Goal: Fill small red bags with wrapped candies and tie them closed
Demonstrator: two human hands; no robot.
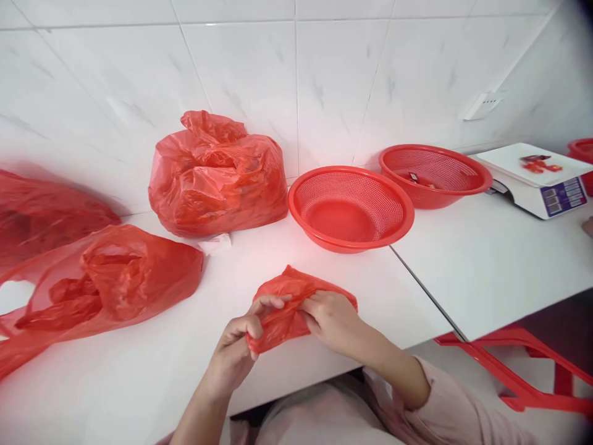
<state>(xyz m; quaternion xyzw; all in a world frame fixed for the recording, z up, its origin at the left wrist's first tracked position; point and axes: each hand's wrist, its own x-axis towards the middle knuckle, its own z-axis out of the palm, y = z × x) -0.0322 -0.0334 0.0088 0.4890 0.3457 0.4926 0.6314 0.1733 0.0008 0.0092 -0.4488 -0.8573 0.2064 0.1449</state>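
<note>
A small red plastic bag (282, 285) lies crumpled on the white table in front of me. My left hand (243, 334) pinches its left edge between thumb and fingers. At the bag's right side, my right hand (331, 315) has its fingers closed on the gathered plastic, and the fingertips are partly hidden in the folds. What the bag holds, if anything, cannot be seen. Just beyond it stands a red plastic colander (349, 213) with nothing visible inside.
A large stuffed red bag (217, 179) stands against the tiled wall. More red bags (115, 272) lie at left. A second red colander (435, 176) holds a few small items. At right is a scale (556, 173) with small red pieces on its pan. A red stool (519, 346) stands below the table.
</note>
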